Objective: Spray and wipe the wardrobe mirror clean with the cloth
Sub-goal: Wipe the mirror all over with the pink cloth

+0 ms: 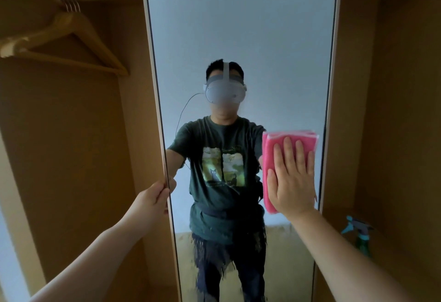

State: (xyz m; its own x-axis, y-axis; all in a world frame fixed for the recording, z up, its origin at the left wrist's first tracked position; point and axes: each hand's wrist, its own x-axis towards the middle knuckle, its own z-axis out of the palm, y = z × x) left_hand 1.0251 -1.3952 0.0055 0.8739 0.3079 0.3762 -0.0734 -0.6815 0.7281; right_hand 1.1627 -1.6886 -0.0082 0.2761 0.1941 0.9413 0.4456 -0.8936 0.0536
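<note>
Pressing flat, the right hand holds the pink cloth against the mirror; the left hand grips its edge; a slackened grip risks door swing.

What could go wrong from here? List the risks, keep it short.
1. The right hand presses the pink cloth with flat fingers and grips nothing, so the cloth may slip out on a fast stroke.
2. The left hand grips the mirror by its left edge, and its fingers may smudge the glass there.
3. The spray bottle stands close beside the right forearm, so a wide sweep could knock it over.
</note>
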